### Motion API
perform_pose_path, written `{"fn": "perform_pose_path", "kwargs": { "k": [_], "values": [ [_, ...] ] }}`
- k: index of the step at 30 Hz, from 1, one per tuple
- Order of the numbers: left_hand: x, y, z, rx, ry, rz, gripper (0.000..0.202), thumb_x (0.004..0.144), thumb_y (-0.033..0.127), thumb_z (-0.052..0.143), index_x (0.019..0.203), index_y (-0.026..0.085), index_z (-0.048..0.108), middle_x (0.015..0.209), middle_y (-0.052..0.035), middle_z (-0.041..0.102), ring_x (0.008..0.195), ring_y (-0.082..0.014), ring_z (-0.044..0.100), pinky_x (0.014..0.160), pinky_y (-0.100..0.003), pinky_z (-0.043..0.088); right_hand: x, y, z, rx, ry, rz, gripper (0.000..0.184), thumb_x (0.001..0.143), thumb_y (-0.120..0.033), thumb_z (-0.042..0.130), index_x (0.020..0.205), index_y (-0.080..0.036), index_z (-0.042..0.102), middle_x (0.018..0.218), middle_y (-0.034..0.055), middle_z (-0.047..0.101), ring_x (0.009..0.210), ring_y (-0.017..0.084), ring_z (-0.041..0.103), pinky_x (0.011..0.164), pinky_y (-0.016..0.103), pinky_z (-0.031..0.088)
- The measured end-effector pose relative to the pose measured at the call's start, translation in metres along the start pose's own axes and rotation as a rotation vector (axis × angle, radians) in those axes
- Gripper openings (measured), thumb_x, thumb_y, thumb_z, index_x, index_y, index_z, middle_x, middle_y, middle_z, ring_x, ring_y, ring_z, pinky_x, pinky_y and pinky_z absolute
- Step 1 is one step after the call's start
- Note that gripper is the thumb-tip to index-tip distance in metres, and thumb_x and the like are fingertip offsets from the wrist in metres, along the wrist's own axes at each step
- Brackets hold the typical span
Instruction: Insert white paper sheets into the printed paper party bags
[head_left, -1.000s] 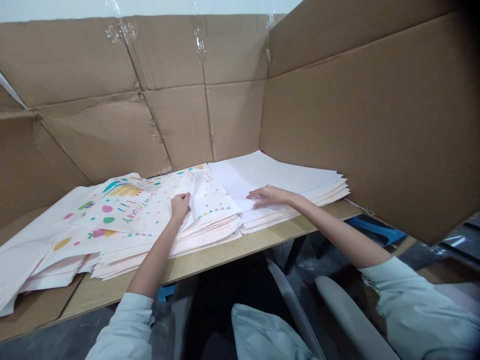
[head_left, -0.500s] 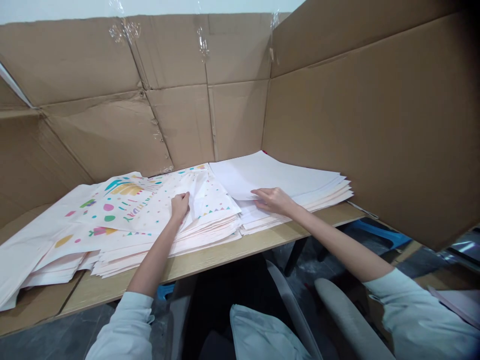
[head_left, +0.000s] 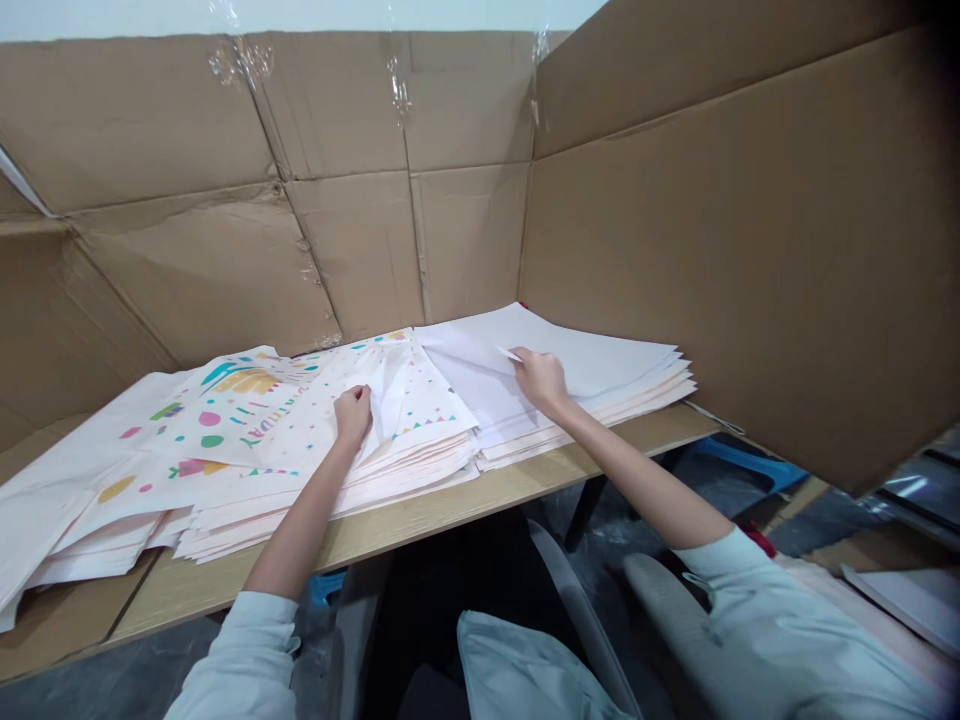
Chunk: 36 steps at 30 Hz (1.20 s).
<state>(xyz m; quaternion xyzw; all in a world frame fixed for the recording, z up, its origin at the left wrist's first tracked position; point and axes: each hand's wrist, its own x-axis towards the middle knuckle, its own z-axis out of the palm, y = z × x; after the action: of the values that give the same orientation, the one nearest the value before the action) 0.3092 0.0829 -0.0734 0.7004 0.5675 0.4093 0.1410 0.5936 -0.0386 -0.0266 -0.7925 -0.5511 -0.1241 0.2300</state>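
My left hand (head_left: 352,412) rests closed on the stack of printed sheets (head_left: 247,420), pinching the edge of the top sheet with colourful birthday print. My right hand (head_left: 538,378) is closed on the corner of the top plain white sheet (head_left: 592,360) and lifts it off the plain stack at the right. Both stacks lie side by side on the wooden table (head_left: 420,520).
Cardboard walls (head_left: 712,230) enclose the table at the back, left and right. More white sheets (head_left: 45,500) spill over the left end. A grey chair arm (head_left: 675,620) and my lap sit below the table edge.
My right hand has moved from lying flat at the plain stack's near edge to further back, now pinching and raising the top sheet's corner. My left hand has stayed on the printed stack.
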Motion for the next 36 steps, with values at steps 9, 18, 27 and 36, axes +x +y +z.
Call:
{"fn": "perform_pose_path", "kwargs": {
  "k": [9,18,27,36],
  "values": [
    [0.004,-0.005,-0.003,-0.042,0.007,-0.092,0.03,0.077,0.029,0.036,0.072,0.012,0.06,0.072,-0.0048,0.061,0.07,-0.0149,0.053,0.06,-0.019,0.032,-0.06,0.054,-0.023,0.331,0.358,-0.588,0.035,0.083,-0.023,0.033,0.103,-0.018,0.061,0.102,0.0064,0.06,0.097,0.017,0.055,0.083,0.028,0.043],
    [0.013,-0.01,-0.001,-0.033,-0.021,-0.139,0.032,0.075,0.03,0.039,0.078,0.01,0.064,0.078,-0.0078,0.063,0.077,-0.0181,0.055,0.063,-0.021,0.034,-0.063,0.139,-0.023,0.414,0.379,-0.438,0.023,0.079,-0.029,0.045,0.09,-0.025,0.064,0.11,0.006,0.056,0.102,0.019,0.052,0.09,0.036,0.039],
    [0.0,-0.001,-0.003,-0.13,0.01,-0.103,0.032,0.072,0.027,0.04,0.08,0.011,0.066,0.079,-0.0081,0.064,0.075,-0.0174,0.055,0.064,-0.022,0.036,-0.004,0.182,-0.002,0.919,0.416,0.391,0.024,0.063,-0.01,0.045,0.078,-0.013,0.064,0.089,0.0117,0.063,0.084,0.019,0.059,0.077,0.031,0.046],
    [-0.003,0.003,-0.001,-0.185,-0.02,-0.117,0.03,0.067,0.02,0.04,0.08,0.011,0.065,0.053,-0.003,0.056,0.049,-0.0123,0.049,0.05,-0.019,0.035,-0.055,0.028,-0.02,0.584,0.299,-0.393,0.025,0.075,-0.017,0.042,0.091,-0.013,0.061,0.094,0.0064,0.061,0.089,0.014,0.055,0.082,0.029,0.041]
  ]
}}
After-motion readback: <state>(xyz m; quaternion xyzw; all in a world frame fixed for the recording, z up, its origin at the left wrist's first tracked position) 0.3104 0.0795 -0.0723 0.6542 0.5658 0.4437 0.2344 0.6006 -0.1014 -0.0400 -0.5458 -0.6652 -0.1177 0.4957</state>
